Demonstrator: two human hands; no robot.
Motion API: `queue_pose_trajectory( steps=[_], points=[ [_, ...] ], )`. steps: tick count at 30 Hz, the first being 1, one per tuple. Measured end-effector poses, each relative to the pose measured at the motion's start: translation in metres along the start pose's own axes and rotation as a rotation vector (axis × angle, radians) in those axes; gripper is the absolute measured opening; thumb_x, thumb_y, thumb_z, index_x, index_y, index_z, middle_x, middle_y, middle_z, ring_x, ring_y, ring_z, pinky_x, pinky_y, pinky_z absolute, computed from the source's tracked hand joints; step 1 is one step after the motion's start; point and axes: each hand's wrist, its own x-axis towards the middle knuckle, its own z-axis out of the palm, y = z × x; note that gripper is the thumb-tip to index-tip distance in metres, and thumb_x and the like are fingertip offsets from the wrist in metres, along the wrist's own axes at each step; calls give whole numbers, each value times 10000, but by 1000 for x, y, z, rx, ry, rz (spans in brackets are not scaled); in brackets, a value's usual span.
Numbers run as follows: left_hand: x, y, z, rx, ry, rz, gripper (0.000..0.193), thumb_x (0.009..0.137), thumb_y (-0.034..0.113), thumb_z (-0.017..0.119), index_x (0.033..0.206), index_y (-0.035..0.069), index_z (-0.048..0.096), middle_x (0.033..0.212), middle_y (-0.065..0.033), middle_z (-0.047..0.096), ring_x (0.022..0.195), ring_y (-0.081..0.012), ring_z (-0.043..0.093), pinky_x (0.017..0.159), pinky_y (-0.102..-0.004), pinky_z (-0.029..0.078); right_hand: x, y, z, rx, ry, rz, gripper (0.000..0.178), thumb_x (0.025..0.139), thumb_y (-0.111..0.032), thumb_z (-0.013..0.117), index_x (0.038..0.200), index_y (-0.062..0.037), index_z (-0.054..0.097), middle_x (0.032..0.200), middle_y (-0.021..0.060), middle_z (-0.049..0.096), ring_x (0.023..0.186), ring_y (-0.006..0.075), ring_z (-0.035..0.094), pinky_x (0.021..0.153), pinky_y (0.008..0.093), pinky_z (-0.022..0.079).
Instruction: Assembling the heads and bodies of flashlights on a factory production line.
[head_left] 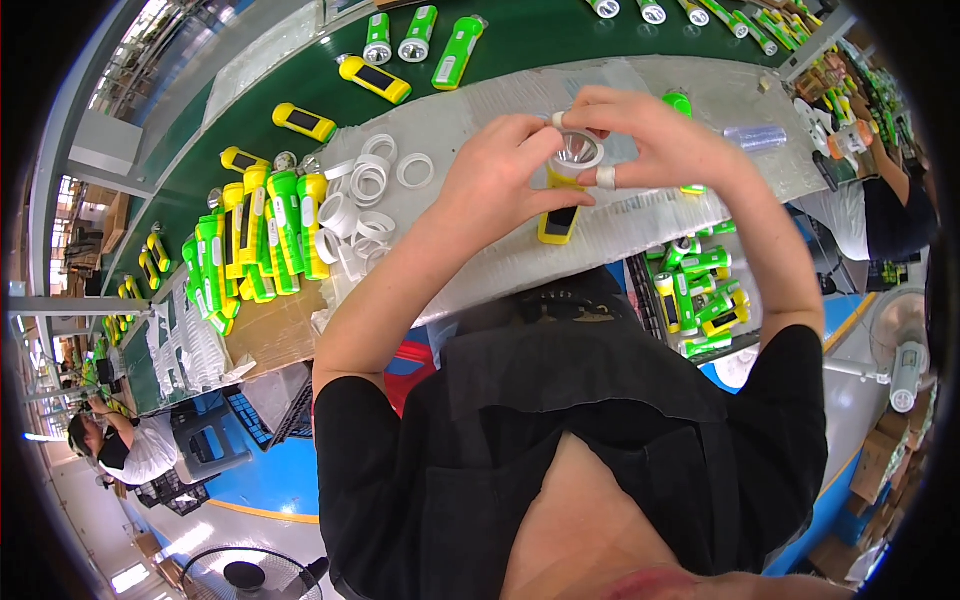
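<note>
A yellow flashlight [557,226] with a dark panel stands in front of me, its shiny reflector [576,148] facing up. A white ring [598,155] sits around the reflector's rim. My left hand [500,180] is closed on the flashlight's head from the left, its thumb across the neck below the rim. From the other side, my right hand [645,145] pinches the ring between thumb and fingers; pale tape wraps some of its fingers. Whether the ring is fully seated cannot be seen. Loose white rings [368,185] lie left of my left hand.
Green and yellow flashlights [265,235] are piled at the left. A crate of flashlights [700,290] sits below my right forearm. More flashlights [375,78] lie across the green bench [290,85]. Co-workers [130,445] sit at both sides; a fan [900,335] stands at right.
</note>
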Motion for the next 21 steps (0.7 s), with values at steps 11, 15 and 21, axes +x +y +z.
queue_pose_trajectory(
  steps=[11, 15, 21],
  points=[
    [-3, 5, 26, -101, -10, -146, 396, 672, 221, 851, 946, 69, 609, 890, -57, 683, 732, -207, 650, 606, -303, 515, 23, -17, -21, -137, -351, 254, 364, 646, -168, 785, 918, 14, 626, 804, 115, 627, 705, 237, 608, 618, 340, 490],
    [-2, 9, 25, -75, 17, -137, 392, 665, 240, 856, 897, 65, 593, 791, -63, 638, 671, -213, 617, 575, -321, 498, 24, -18, -12, -214, -298, 402, 367, 622, -206, 780, 853, 29, 618, 721, 120, 624, 645, 246, 609, 584, 365, 493],
    [-3, 3, 29, -71, 90, -148, 387, 658, 264, 850, 847, 80, 567, 708, -73, 576, 624, -245, 593, 545, -361, 481, 38, -28, -6, -522, -372, 692, 419, 672, -358, 706, 801, 28, 612, 689, 159, 609, 644, 312, 608, 584, 418, 471]
  ],
)
